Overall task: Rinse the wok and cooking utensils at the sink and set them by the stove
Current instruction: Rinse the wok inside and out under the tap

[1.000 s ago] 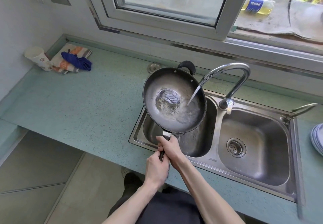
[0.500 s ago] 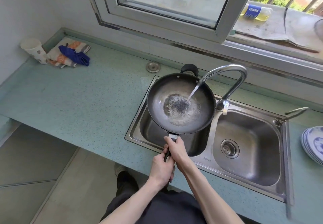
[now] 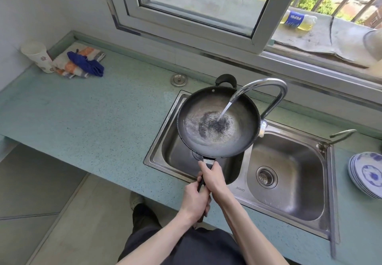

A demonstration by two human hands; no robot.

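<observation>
A mirrored blue Pepsi label shows on the bottle lying on the ledge at 1 o'clock; the small stamp on the sink rim is too fine to read. The wok hangs over the left basin under the running faucet. The right hand and the left hand both grip its handle, mostly hidden beneath them. Plates at 3 o'clock on the desk are cut off.

Both your bare forearms reach forward, converging. Your right hand is ahead, its fingers wrapped round the handle; your left hand sits just behind it, curled round the same handle.
</observation>
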